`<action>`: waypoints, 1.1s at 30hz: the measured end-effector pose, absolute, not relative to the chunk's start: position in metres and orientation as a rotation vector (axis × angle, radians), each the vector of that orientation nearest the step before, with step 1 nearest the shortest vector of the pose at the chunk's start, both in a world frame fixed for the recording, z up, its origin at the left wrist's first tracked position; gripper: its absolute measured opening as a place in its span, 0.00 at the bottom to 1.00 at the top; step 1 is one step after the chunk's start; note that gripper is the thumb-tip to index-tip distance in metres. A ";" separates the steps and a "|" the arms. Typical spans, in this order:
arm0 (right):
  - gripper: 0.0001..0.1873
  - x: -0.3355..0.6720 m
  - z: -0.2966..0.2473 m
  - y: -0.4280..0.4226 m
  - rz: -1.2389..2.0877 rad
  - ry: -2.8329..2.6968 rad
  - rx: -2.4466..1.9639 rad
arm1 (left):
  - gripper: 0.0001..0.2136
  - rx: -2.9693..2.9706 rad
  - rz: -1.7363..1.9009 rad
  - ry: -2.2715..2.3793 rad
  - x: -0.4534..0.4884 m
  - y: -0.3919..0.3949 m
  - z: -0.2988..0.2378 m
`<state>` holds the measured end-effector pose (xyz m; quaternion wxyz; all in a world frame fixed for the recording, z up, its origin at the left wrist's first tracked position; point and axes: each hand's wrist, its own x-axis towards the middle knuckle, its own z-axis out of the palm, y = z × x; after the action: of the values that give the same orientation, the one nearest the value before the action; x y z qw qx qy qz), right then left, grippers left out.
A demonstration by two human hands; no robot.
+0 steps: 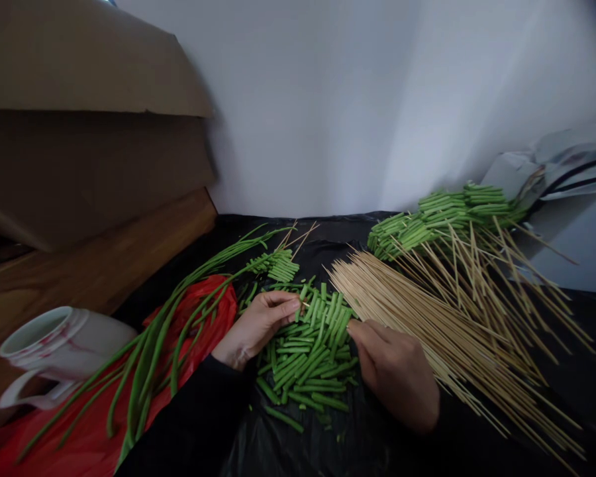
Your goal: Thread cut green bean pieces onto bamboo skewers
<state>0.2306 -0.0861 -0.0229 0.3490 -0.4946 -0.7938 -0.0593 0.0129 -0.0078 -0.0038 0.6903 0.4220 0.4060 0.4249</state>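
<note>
Between my hands, a row of cut green bean pieces sits side by side, seemingly threaded on a bamboo skewer. My left hand pinches a bean piece at the row's left end, where a pale skewer tip shows by the fingertips. At the right end, my right hand is closed around the skewer, most of which its fingers hide. Loose bean pieces lie heaped below both hands on black plastic sheeting.
To the right lie a bundle of bare skewers and stacked bean skewers. A few more bean skewers lie behind my left hand. Long uncut beans rest on a red bag, near a white mug and cardboard box.
</note>
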 end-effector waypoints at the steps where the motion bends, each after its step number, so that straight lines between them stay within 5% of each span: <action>1: 0.12 0.230 -0.023 -0.086 -0.154 -2.052 -1.278 | 0.09 0.937 0.944 0.892 0.013 -0.008 -0.003; 33: 0.12 0.227 -0.020 -0.089 -0.237 -2.059 -1.304 | 0.11 1.039 0.959 0.980 0.022 -0.010 -0.015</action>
<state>0.2268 -0.0886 -0.0200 0.3398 -0.5008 -0.7909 -0.0911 0.0216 -0.0098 -0.0149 0.6524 0.4579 0.4317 0.4224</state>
